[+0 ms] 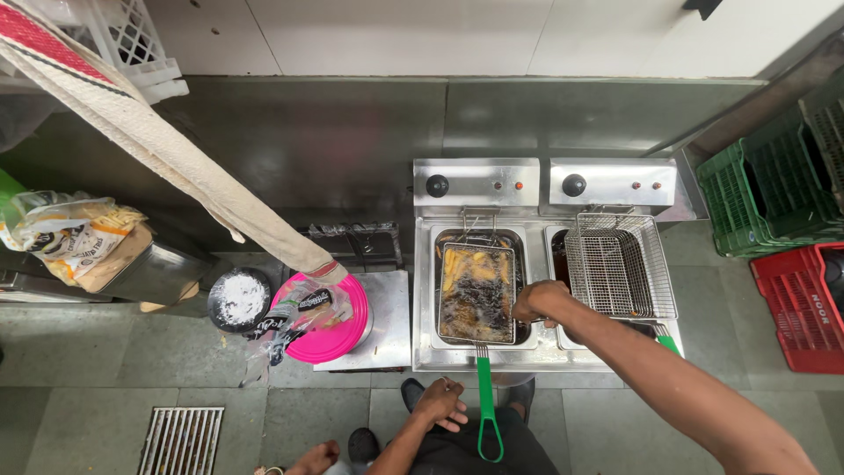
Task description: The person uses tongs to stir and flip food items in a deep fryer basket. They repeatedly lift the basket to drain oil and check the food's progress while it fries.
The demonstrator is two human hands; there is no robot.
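Observation:
A steel double fryer [475,180] stands below me. In its left tank a wire basket [477,293] of golden fries sits in dark oil, its green handle [485,413] pointing toward me. My right hand [536,304] reaches down to the basket's right rim with its fingers curled; what it grips is hidden. A second, empty wire basket [620,264] rests over the right tank. My left hand [442,403] lies on my dark trousers, fingers spread, holding nothing.
A pink-lidded tub [334,330] with a plastic bag on it sits left of the fryer, beside a black pot of white powder [238,299]. A bag of raw fries [70,236] and a hanging striped cloth [176,163] are further left. Green [774,189] and red [804,303] crates stand right. A floor drain [181,440] lies lower left.

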